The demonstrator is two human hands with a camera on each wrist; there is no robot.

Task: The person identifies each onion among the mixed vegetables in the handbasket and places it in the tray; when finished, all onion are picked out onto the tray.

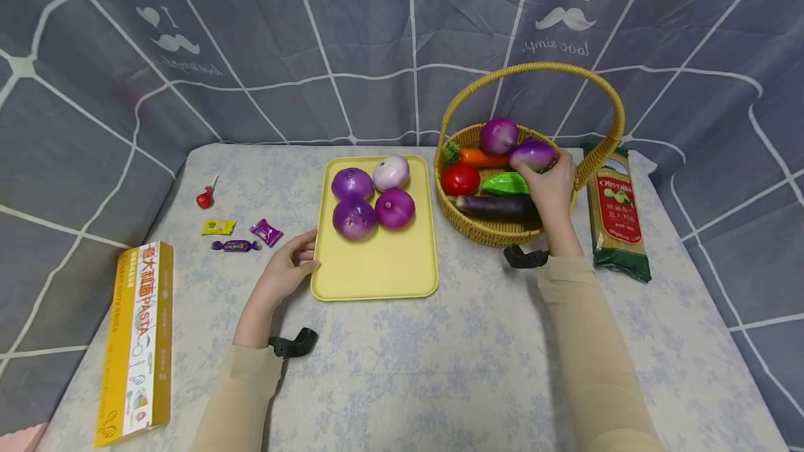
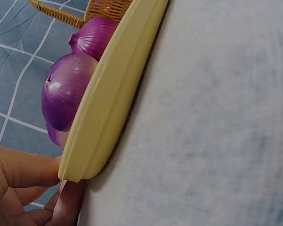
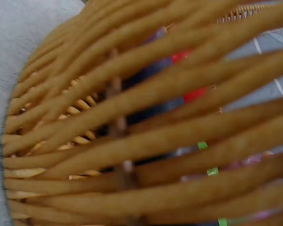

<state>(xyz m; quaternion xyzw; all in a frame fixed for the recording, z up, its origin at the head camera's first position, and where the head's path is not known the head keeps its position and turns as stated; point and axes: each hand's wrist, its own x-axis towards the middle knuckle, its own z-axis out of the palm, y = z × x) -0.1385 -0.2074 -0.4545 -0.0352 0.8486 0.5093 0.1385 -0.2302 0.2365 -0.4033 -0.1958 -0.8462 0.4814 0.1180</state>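
Observation:
My left hand (image 1: 289, 266) grips the left edge of a yellow tray (image 1: 377, 267), thumb at the rim and fingers below it in the left wrist view. Several onions sit together in the tray's far half, among them a whitish onion (image 1: 391, 173) and a purple onion (image 2: 70, 92). Reaching into a wicker basket (image 1: 486, 234), my right hand (image 1: 553, 183) holds a purple onion (image 1: 532, 154). Beside it lie another onion (image 1: 499, 135), a carrot (image 1: 482, 158), a tomato (image 1: 460, 178), a green pepper (image 1: 505, 183) and an eggplant (image 1: 496, 207). Basket weave (image 3: 146, 141) fills the right wrist view, hiding that hand.
The basket's tall handle (image 1: 534, 67) arches above my right hand. A green-ended pasta bag (image 1: 617, 211) lies right of the basket. At the left are a pasta box (image 1: 139, 340), a red lollipop (image 1: 204, 197) and several wrapped candies (image 1: 236, 245). A grey checked cloth (image 1: 377, 40) hangs behind the table.

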